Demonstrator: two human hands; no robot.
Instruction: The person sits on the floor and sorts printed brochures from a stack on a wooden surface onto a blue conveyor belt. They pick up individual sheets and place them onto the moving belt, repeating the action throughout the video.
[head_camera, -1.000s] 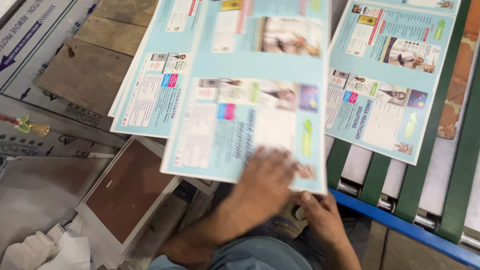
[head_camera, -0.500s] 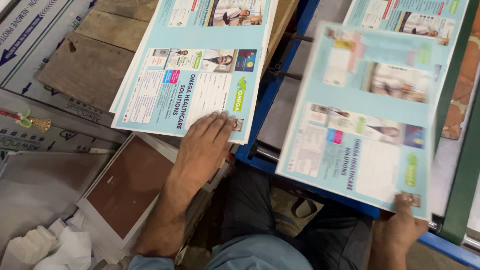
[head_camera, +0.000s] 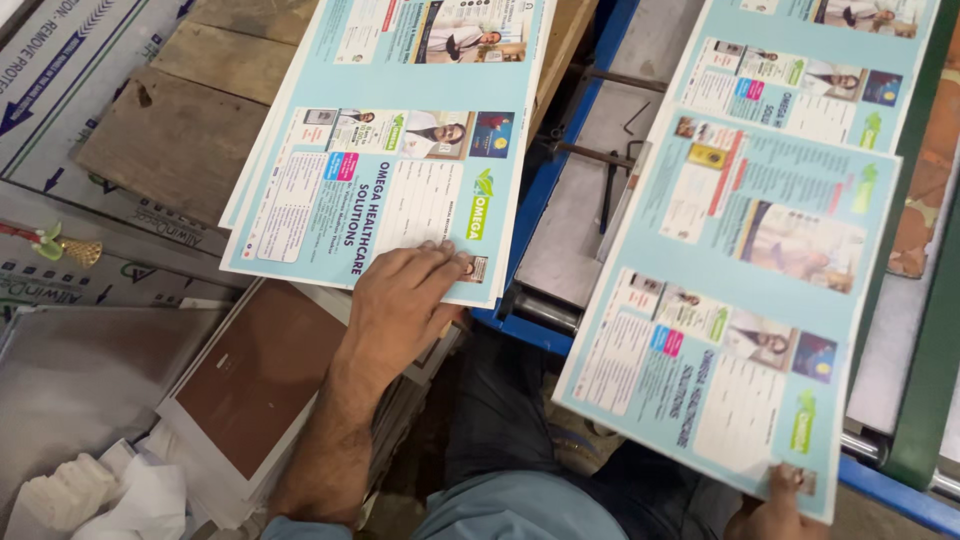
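Observation:
My left hand (head_camera: 400, 300) lies flat on the near edge of a stack of light-blue printed sheets (head_camera: 385, 160), which rests on a wooden board at the upper left. My right hand (head_camera: 778, 508), mostly out of view at the bottom right, pinches the near corner of one light-blue printed sheet (head_camera: 740, 310) and holds it in the air. This sheet hangs over the blue-framed machine bed (head_camera: 590, 200). Behind it another printed sheet (head_camera: 810, 70) lies on the right side of the machine.
A brown-faced flat board (head_camera: 255, 375) lies on a pile at my lower left, with white crumpled rags (head_camera: 100, 495) beside it. Grey packaging sheets (head_camera: 70, 100) cover the far left. A green machine frame (head_camera: 935, 350) runs down the right edge. My dark trousers fill the bottom middle.
The right hand has carried one sheet off the left stack across to the right, over the machine. The left hand has stayed pressed on the stack's near edge.

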